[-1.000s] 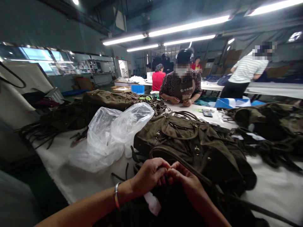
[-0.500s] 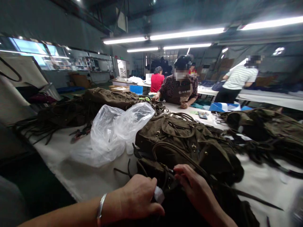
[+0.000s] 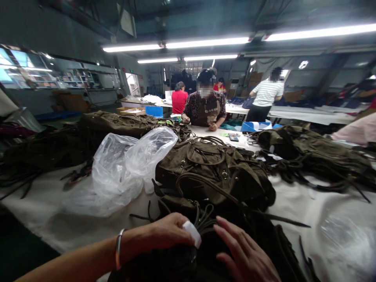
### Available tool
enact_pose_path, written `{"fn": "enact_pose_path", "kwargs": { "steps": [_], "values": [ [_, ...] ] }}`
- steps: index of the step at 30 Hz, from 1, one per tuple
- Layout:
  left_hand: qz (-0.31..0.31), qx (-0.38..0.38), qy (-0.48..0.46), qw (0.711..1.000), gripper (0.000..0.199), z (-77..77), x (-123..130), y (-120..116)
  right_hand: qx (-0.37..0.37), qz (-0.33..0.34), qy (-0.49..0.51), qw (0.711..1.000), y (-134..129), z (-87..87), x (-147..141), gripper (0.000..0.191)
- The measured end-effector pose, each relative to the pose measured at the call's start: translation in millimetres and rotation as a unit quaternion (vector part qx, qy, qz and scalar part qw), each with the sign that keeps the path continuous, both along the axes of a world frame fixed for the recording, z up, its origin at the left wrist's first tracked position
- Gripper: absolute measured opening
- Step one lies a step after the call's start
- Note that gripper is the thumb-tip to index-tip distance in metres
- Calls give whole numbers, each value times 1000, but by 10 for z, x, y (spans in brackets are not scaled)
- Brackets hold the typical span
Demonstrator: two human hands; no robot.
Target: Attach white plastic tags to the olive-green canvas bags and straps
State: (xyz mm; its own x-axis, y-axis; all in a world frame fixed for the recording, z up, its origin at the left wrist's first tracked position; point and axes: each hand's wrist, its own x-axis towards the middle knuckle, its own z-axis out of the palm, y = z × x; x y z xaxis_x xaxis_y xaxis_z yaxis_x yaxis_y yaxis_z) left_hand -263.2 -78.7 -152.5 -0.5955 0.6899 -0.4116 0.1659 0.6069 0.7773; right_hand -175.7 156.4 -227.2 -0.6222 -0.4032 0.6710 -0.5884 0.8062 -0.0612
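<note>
My left hand [image 3: 170,232], with a silver bangle at the wrist, is closed with a small white piece [image 3: 192,234] sticking out between thumb and fingers; whether it is paper or cloth I cannot tell. My right hand [image 3: 245,250] has its fingers spread over a dark bag and grips nothing I can see. Thin looped straps [image 3: 205,217] rise between the two hands. The bag below is mostly dark and partly covered by my hands. Just beyond lies an olive-brown bag [image 3: 246,172] with handles and brass-coloured fittings.
Crumpled clear plastic bags [image 3: 117,172] lie on the white table [image 3: 44,219] to the left. More brown bags [image 3: 299,145] are piled at right and at far left [image 3: 111,122]. A phone [image 3: 233,137] lies near a co-worker [image 3: 205,105] across the table. Clear plastic [image 3: 346,235] is at right.
My view has swung to the right. The white piece in my left hand shows more fully, and the strap loops now stand up between my hands. My right hand's fingers have spread.
</note>
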Motion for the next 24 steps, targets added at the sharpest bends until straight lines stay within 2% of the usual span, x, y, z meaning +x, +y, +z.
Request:
{"fn": "enact_pose_path", "kwargs": {
  "steps": [2, 4, 6, 8, 9, 11, 12, 13, 14, 16, 18, 19, 21, 24],
  "values": [
    [-2, 110, -103, 989, 24, 5, 90, 58, 69, 37, 60, 995, -114, 56, -13, 56],
    [-35, 178, -176, 968, 32, 54, 179, 96, 61, 99, 27, 993, -194, 83, -48, 54],
    [-92, 144, -190, 967, 31, 146, 214, 74, -41, 127, -88, 987, -211, 67, -86, 39],
    [-114, 101, -167, 974, 26, 232, 172, -5, -200, 95, -210, 952, -162, 25, -126, 24],
    [-101, 89, -118, 984, 26, 254, 127, -53, -275, 62, -252, 926, -120, 4, -152, 25],
    [-39, 75, 70, 994, 25, 236, 15, -129, -391, -6, -282, 876, -21, -21, -225, 30],
    [-18, 59, 189, 980, 23, 198, -40, -146, -429, -37, -272, 860, 27, -22, -272, 31],
    [-14, 29, 304, 952, 21, 146, -89, -144, -448, -61, -262, 853, 69, -15, -323, 31],
    [-26, -9, 396, 918, 21, 85, -130, -125, -453, -79, -249, 852, 104, -1, -374, 32],
    [-78, -82, 511, 852, 31, -32, -190, -49, -441, -95, -223, 864, 147, 42, -460, 33],
    [-117, -138, 576, 798, 34, -108, -242, 44, -407, -103, -197, 886, 159, 105, -513, 33],
    [-125, -155, 593, 780, 30, -125, -273, 84, -384, -109, -174, 900, 156, 144, -527, 34],
    [-137, -165, 604, 767, 18, -120, -346, 134, -320, -115, -128, 932, 144, 238, -537, 31],
    [-150, -156, 590, 778, 7, -52, -418, 124, -227, -128, -55, 964, 121, 393, -530, 26]
  ]
}}
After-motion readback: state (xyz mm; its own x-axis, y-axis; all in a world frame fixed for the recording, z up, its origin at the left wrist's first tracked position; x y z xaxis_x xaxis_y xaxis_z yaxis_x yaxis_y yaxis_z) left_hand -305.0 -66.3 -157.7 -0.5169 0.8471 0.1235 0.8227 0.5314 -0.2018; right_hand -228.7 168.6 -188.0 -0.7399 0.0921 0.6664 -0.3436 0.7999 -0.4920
